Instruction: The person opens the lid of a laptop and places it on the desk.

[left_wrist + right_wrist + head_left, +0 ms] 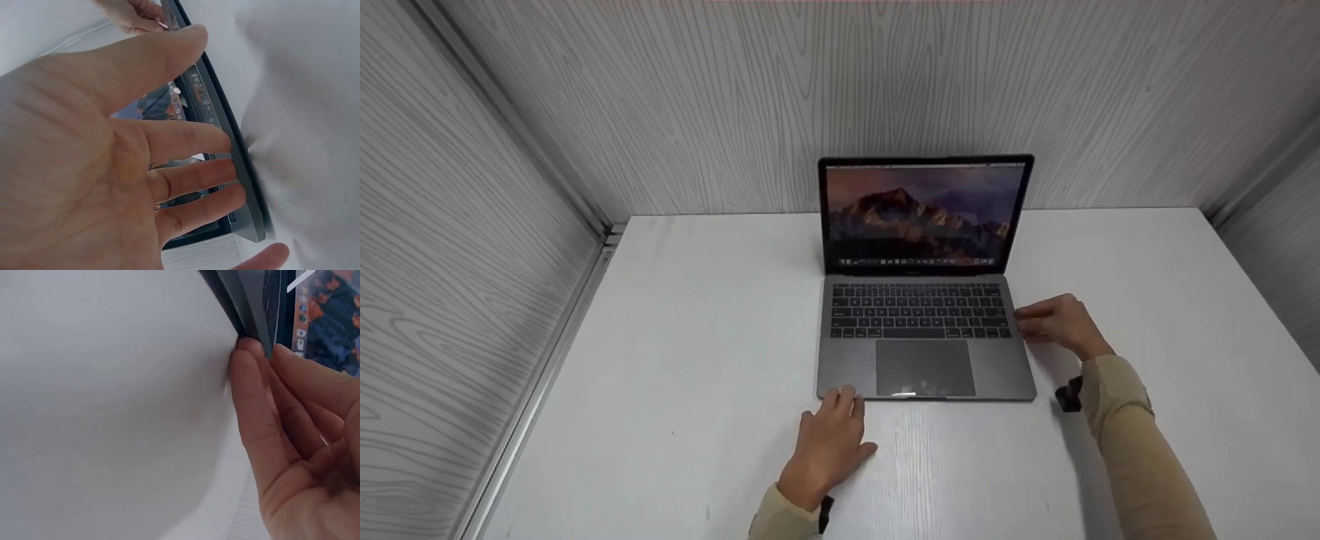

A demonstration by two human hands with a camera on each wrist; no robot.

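Observation:
A grey laptop (851,367) stands open on a white table, its lit screen (922,214) showing a mountain picture. My left hand (832,442) is at the laptop's front left corner, with straight fingertips resting on the front edge and the thumb spread to the side. In the left wrist view, several fingers (197,177) reach the dark edge of the laptop. At the laptop's right side, my right hand (1057,324) pinches the edge beside the keyboard (919,311). The right wrist view has its fingers (256,405) on either side of that edge.
A grey wood-grain panel (720,105) rises behind the table (697,315), close behind the screen. Another panel (450,262) with a metal rail stands along the left, and a third (1275,232) along the right.

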